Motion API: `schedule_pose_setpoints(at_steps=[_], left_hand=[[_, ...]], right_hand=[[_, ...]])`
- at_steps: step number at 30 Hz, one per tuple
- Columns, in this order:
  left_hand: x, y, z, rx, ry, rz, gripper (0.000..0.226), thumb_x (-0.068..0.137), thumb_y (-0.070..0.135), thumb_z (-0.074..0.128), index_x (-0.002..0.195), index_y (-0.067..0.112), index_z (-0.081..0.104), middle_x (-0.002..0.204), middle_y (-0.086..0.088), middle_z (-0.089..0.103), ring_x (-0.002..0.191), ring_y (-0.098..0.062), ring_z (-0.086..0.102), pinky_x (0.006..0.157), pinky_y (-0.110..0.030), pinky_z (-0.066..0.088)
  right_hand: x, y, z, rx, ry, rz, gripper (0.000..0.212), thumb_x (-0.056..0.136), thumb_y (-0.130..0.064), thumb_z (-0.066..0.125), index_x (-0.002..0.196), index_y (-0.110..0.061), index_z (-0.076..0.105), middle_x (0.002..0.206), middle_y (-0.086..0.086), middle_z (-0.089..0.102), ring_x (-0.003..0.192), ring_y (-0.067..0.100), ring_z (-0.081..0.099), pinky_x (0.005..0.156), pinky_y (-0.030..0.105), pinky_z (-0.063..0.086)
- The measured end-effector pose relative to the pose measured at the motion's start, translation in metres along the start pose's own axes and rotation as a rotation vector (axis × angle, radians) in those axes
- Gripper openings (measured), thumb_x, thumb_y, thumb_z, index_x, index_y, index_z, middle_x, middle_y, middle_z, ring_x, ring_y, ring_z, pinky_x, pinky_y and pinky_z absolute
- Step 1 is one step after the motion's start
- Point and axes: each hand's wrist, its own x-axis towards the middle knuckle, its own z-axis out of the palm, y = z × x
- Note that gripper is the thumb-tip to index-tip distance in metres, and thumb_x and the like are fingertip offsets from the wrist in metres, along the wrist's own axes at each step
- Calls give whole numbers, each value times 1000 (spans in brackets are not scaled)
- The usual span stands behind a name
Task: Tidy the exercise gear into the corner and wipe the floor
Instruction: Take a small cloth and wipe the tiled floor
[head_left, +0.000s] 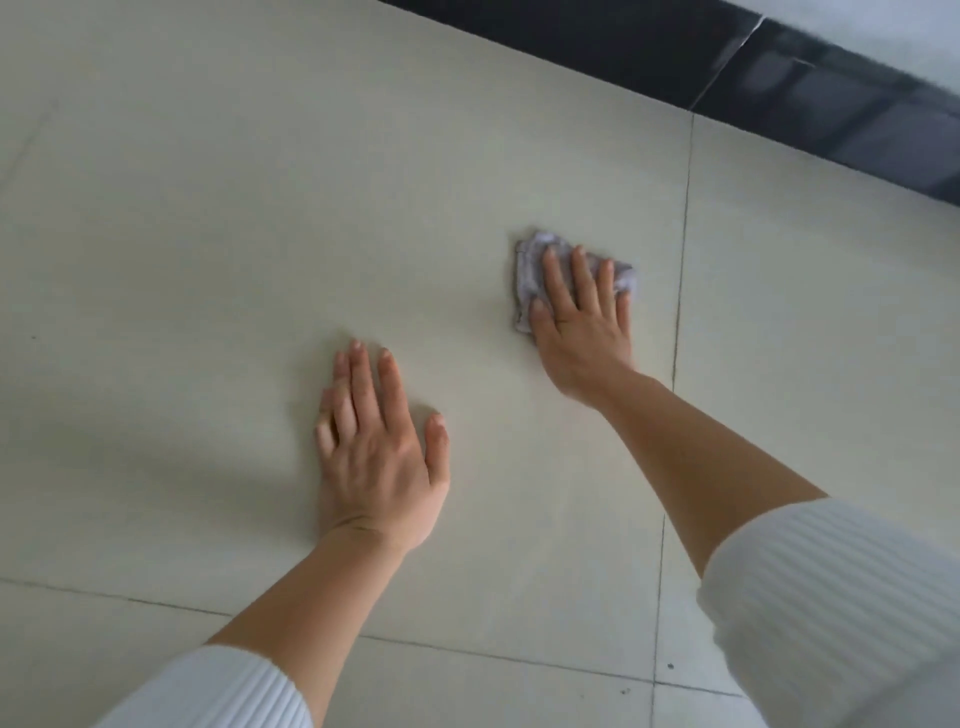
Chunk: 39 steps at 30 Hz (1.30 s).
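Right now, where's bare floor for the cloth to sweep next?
Bare tile lies between the cloth and the dark skirting, left of the left hand, and past the grout line beside the right hand. Tightest between the hands.

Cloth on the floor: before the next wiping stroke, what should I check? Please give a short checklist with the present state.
1. Right hand flat on the cloth: ok.
2. Cloth lies on the floor: ok.
3. Left hand flat on the floor, apart from the cloth: ok.
4. Dark speck on the floor wiped away: not ok.
5. Cloth damp: cannot tell.
6. Exercise gear in the corner: cannot tell, not in view.
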Motion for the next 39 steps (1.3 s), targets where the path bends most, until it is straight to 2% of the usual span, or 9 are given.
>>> schedule_pose_setpoints(at_steps=[6, 13, 15, 18, 20, 23, 28, 32, 39], left_hand=[[2, -8, 2, -142, -5, 82, 64, 89, 32, 29, 139, -7, 35, 149, -27, 29, 140, -38, 25, 112, -47, 20], [-15, -82, -10, -76, -138, 545, 60, 93, 31, 27, 136, -10, 39, 145, -27, 36, 136, -39, 33, 108, -50, 30], [-22, -96, -19, -42, -175, 551, 58, 94, 32, 31, 137, -6, 40, 146, -25, 36, 136, -39, 35, 105, -52, 33], [-29, -98, -30, -6, -196, 500, 57, 94, 28, 47, 142, -1, 35, 149, -28, 27, 137, -43, 28, 109, -52, 26], [-31, -97, -35, 41, -265, 483, 61, 96, 31, 42, 147, 2, 24, 155, -25, 14, 142, -39, 16, 114, -47, 14], [-30, -100, -35, 17, -305, 482, 64, 98, 37, 35, 150, 10, 12, 157, -20, 1, 145, -33, 3, 116, -43, 3], [-28, -101, -26, -41, -221, 473, 64, 93, 44, 26, 147, 8, 29, 154, -21, 20, 143, -35, 17, 113, -46, 11], [-30, -102, -21, -37, -221, 464, 70, 89, 48, 15, 148, 12, 26, 156, -17, 17, 144, -31, 12, 113, -45, 11], [-22, -104, -26, 13, -376, 438, 75, 86, 61, 2, 149, 23, -12, 156, -5, -23, 143, -18, -23, 115, -35, -10]], right_hand=[[-95, -42, 33, 4, -32, -1, 54, 102, -45, 14, 149, -39, -11, 159, -8, -19, 144, 17, -25, 117, 36, -16], [-226, -104, 68, 55, -173, 61, 53, 98, -47, 7, 145, -44, -18, 157, -12, -24, 140, 15, -31, 118, 36, -14], [-255, -121, 71, 24, -229, 54, 57, 91, -50, -3, 145, -44, -21, 156, -11, -26, 141, 18, -31, 117, 35, -15], [-277, -144, 73, 76, -282, 158, 55, 102, -41, 12, 146, -41, -20, 155, -11, -29, 141, 20, -31, 117, 35, -15], [-283, -158, 73, 93, -307, 205, 57, 104, -36, 17, 147, -39, -20, 154, -10, -31, 141, 21, -32, 118, 37, -14], [-288, -156, 76, 60, -292, 182, 60, 104, -32, 20, 147, -37, -21, 154, -9, -32, 139, 21, -35, 118, 39, -15], [-253, -114, 68, 108, -153, 189, 55, 104, -34, 18, 148, -39, -16, 154, -12, -27, 141, 18, -31, 117, 36, -15], [-184, -79, 62, 160, -48, 289, 54, 103, -42, 14, 149, -39, -14, 158, -7, -21, 143, 20, -26, 114, 36, -18], [-102, -39, 39, 153, -15, 307, 55, 100, -46, 14, 148, -41, -12, 159, -8, -19, 144, 19, -24, 116, 39, -15]])
